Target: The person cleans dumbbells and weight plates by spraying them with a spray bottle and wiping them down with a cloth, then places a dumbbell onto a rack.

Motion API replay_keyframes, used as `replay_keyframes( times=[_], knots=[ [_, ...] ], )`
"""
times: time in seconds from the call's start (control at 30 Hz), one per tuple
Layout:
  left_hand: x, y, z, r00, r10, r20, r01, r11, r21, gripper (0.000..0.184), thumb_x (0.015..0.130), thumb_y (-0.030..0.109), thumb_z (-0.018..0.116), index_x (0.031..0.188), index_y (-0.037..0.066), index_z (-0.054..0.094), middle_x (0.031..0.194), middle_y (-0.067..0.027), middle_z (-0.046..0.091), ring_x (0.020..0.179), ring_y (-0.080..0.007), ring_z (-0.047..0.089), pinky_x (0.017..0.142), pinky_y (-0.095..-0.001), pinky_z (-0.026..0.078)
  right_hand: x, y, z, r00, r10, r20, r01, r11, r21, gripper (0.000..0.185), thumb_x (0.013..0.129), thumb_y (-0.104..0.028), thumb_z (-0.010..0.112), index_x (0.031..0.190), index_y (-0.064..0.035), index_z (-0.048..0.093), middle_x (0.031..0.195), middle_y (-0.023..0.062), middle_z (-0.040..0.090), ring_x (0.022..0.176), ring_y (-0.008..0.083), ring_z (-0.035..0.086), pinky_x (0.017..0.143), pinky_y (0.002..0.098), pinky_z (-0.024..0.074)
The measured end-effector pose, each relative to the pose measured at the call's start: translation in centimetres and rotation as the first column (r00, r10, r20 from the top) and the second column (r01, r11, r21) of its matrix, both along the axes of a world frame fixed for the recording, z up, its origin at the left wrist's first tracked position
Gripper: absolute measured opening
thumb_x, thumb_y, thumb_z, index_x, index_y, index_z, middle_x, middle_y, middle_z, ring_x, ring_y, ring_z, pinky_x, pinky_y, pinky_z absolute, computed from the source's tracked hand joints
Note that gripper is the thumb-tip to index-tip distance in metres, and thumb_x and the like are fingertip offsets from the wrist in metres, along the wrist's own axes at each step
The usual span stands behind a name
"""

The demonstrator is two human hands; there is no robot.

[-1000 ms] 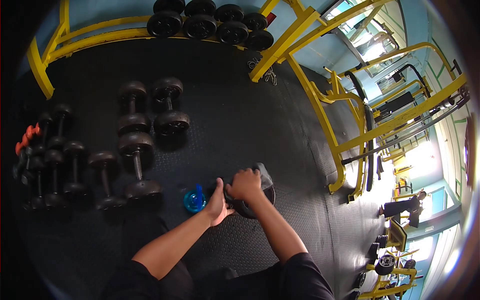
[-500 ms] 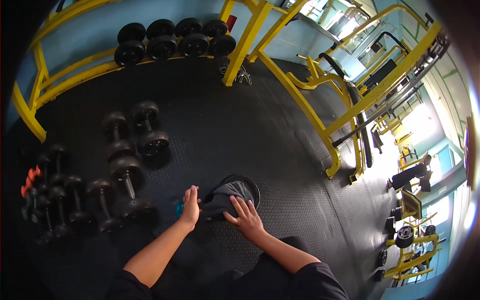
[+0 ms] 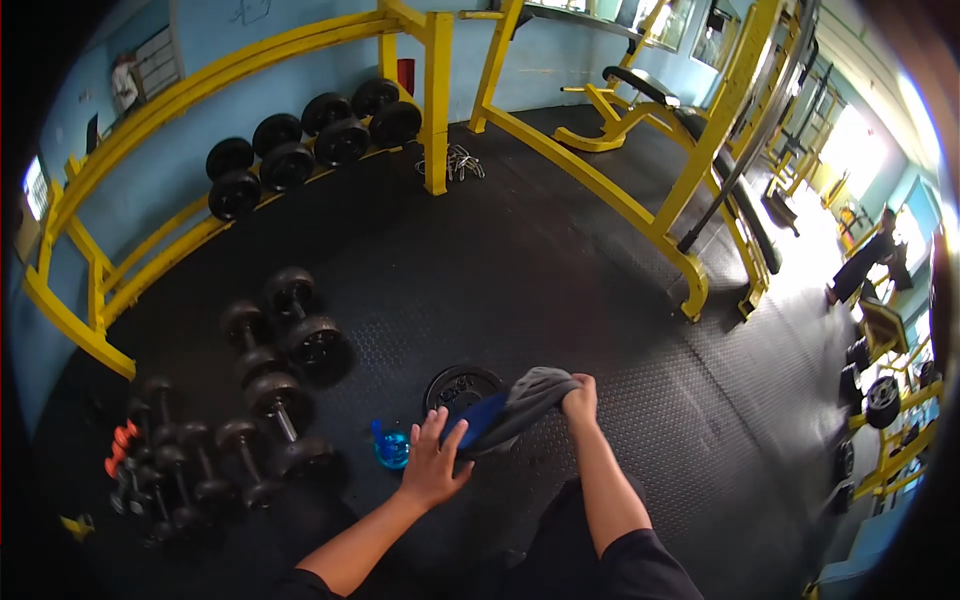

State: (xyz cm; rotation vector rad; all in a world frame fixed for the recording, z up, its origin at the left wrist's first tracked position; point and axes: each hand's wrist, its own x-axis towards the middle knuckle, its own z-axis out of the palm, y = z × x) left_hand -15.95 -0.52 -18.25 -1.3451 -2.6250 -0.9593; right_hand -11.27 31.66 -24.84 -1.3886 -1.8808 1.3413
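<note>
My right hand [image 3: 580,402] is closed round one end of a dark grey cloth [image 3: 535,402] with a blue part, lifted off the floor. The cloth stretches left and down toward my left hand [image 3: 432,468], whose fingers are spread. Whether those fingers touch the cloth's blue end I cannot tell. Behind the cloth a round black weight plate [image 3: 447,388] lies flat on the floor, partly covered from view. Just left of my left hand is a clear blue bottle [image 3: 393,450], seen from above.
Several dumbbells [image 3: 285,420] stand on the black rubber floor [image 3: 400,270] at left, small orange ones [image 3: 122,447] among them. A yellow rack [image 3: 437,110] holds more dumbbells along the wall. A yellow bench frame [image 3: 610,205] stands ahead right. Another person [image 3: 868,258] is far right.
My right hand has gripped the cloth and raised it off the weight plate, toward the right. My left hand has shifted right, and the blue bottle shows more fully. The view has tilted up.
</note>
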Motion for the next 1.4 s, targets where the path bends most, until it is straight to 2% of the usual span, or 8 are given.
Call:
replay_keyframes(
  times=[0.13, 0.33, 0.6, 0.8, 0.97, 1.13, 1.17, 1.4],
  knots=[
    [0.2, 2.1, -2.3, 0.980, -0.134, -0.149, 0.102, 0.973, -0.205, 0.086, 0.082, 0.034, 0.077, 0.155, 0.029, 0.032, 0.162, -0.0137, 0.021, 0.150, -0.0363, 0.021, 0.117, -0.0613, 0.020, -1.2, 1.8, 2.2, 0.901, -0.288, -0.324, -0.029, 0.706, -0.707, 0.032, 0.097, -0.005, 0.045, 0.127, -0.0002, 0.056, 0.115, 0.0171, 0.067, 0.102, 0.0254, 0.067, 0.087, 0.0373, 0.0553],
    [-1.9, 5.2, -1.9, 0.928, -0.151, -0.340, -0.002, 0.911, -0.412, 0.091, 0.071, 0.026, 0.085, 0.150, 0.033, 0.041, 0.159, -0.0093, 0.033, 0.147, -0.0348, 0.028, 0.113, -0.0657, 0.021, -2.9, 0.7, 4.6, 0.947, -0.138, -0.289, -0.065, 0.801, -0.595, 0.039, 0.099, -0.007, 0.046, 0.138, -0.0001, 0.050, 0.123, 0.0160, 0.064, 0.109, 0.0233, 0.064, 0.092, 0.0348, 0.0525],
    [-7.4, 8.7, 1.3, 0.978, -0.083, -0.193, -0.009, 0.902, -0.431, 0.094, 0.060, 0.017, 0.090, 0.144, 0.028, 0.049, 0.156, -0.0091, 0.040, 0.142, -0.0374, 0.038, 0.111, -0.0654, 0.029, -2.4, 2.0, 4.0, 0.934, -0.094, -0.345, -0.142, 0.788, -0.599, 0.039, 0.096, -0.010, 0.050, 0.134, -0.0023, 0.050, 0.124, 0.0152, 0.062, 0.115, 0.0236, 0.058, 0.098, 0.0363, 0.0461],
    [-13.2, 11.1, 0.1, 0.984, 0.089, -0.157, -0.116, 0.979, -0.171, 0.081, 0.062, 0.006, 0.085, 0.134, 0.020, 0.052, 0.131, -0.0145, 0.048, 0.128, -0.0373, 0.045, 0.110, -0.0532, 0.033, -2.0, 1.5, 4.6, 0.969, 0.044, -0.244, -0.138, 0.913, -0.383, 0.038, 0.093, 0.001, 0.047, 0.130, -0.0034, 0.052, 0.117, 0.0137, 0.063, 0.106, 0.0215, 0.059, 0.090, 0.0347, 0.0494],
    [-18.4, 14.5, -2.7, 0.976, 0.158, -0.151, -0.163, 0.986, -0.022, 0.067, 0.073, -0.008, 0.072, 0.133, 0.011, 0.049, 0.129, -0.0183, 0.047, 0.125, -0.0419, 0.045, 0.110, -0.0536, 0.036, -1.8, 0.1, 5.3, 0.962, 0.109, -0.252, -0.194, 0.919, -0.344, 0.037, 0.095, -0.017, 0.057, 0.129, -0.0027, 0.053, 0.120, 0.0173, 0.065, 0.112, 0.0256, 0.061, 0.097, 0.0357, 0.0461],
    [-20.8, 16.5, -8.1, 0.980, 0.084, -0.179, -0.144, 0.922, -0.360, 0.051, 0.093, 0.039, 0.064, 0.137, 0.016, 0.056, 0.154, -0.0255, 0.033, 0.141, -0.0464, 0.034, 0.116, -0.0512, 0.032, -1.7, -0.9, 5.9, 0.960, 0.190, -0.208, -0.239, 0.940, -0.244, 0.041, 0.091, -0.012, 0.056, 0.131, -0.0042, 0.051, 0.121, 0.0231, 0.064, 0.116, 0.0349, 0.061, 0.099, 0.0409, 0.0451],
    [-19.7, 15.9, -9.5, 0.962, 0.024, 0.271, 0.094, 0.906, -0.413, 0.057, 0.089, 0.056, 0.063, 0.129, 0.015, 0.064, 0.150, -0.0256, 0.041, 0.137, -0.0433, 0.043, 0.114, -0.0484, 0.036, -1.6, -0.8, 5.8, 0.963, 0.193, -0.189, -0.238, 0.939, -0.250, 0.039, 0.091, -0.006, 0.054, 0.130, -0.0027, 0.053, 0.119, 0.0186, 0.065, 0.112, 0.0279, 0.060, 0.097, 0.0368, 0.0454],
    [-18.1, 14.8, -6.3, 0.992, 0.061, 0.110, 0.000, 0.875, -0.484, 0.063, 0.072, 0.051, 0.083, 0.120, 0.014, 0.063, 0.123, -0.0166, 0.061, 0.116, -0.0357, 0.059, 0.103, -0.0463, 0.046, -2.2, -0.9, 5.4, 0.958, 0.209, -0.197, -0.254, 0.937, -0.241, 0.040, 0.090, 0.001, 0.050, 0.130, -0.0018, 0.053, 0.117, 0.0147, 0.065, 0.109, 0.0216, 0.059, 0.096, 0.0324, 0.0456]
  ],
)
